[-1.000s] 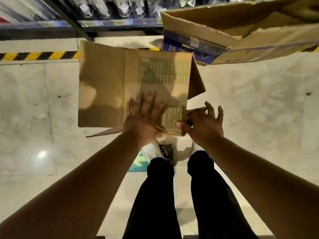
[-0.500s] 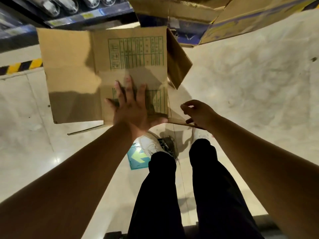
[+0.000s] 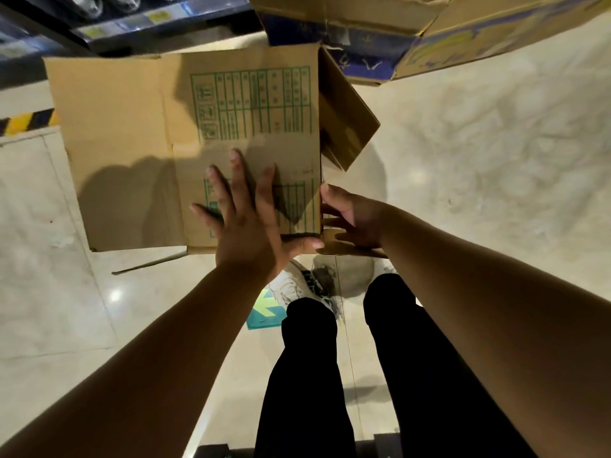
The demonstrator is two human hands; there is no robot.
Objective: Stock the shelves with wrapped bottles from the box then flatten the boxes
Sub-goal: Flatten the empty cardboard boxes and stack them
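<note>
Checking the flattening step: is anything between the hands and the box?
Nothing visible stands between them. The left hand lies flat on the box, and the right hand touches its right edge.

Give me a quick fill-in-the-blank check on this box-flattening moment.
The left hand presses flat on the cardboard box, its fingers ____ apart.
The right hand grips the box's ____ edge.
The printed table on the box is ____.
The floor stripe is yellow and ____.
Missing: spread; right; green; black.
</note>
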